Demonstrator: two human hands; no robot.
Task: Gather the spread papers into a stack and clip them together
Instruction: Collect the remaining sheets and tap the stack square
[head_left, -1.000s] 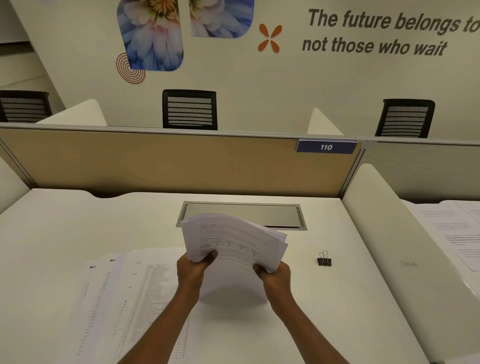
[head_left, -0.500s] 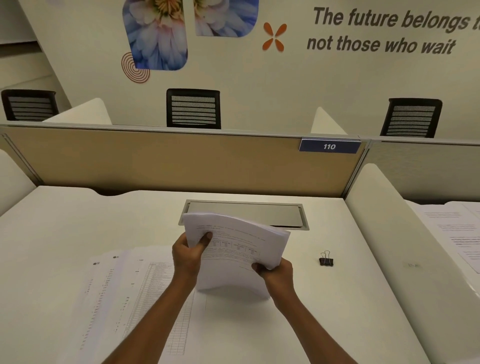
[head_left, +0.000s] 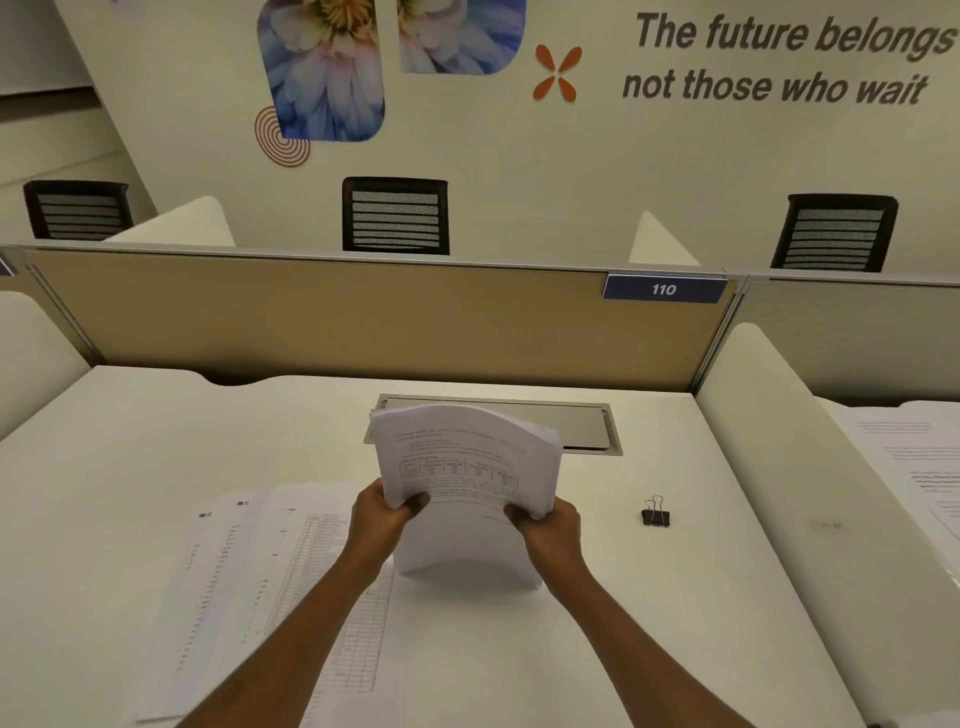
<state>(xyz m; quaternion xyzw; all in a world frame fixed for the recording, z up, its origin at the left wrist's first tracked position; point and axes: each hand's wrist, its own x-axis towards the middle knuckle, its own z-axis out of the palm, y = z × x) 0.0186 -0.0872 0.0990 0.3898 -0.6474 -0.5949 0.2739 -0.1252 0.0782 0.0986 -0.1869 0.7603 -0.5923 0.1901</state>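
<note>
Head view: left hand (head_left: 382, 519) and right hand (head_left: 550, 530) curled round bowed paper stack's (head_left: 467, 467) side edges; binder clip (head_left: 655, 514) lying apart toward desk (head_left: 156, 441) right edge.

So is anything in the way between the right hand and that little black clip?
Nothing visible. Only bare desk lies between the right hand and the binder clip to its right. But that hand and the left hand both grip the paper stack, so one would have to let go first.
</note>
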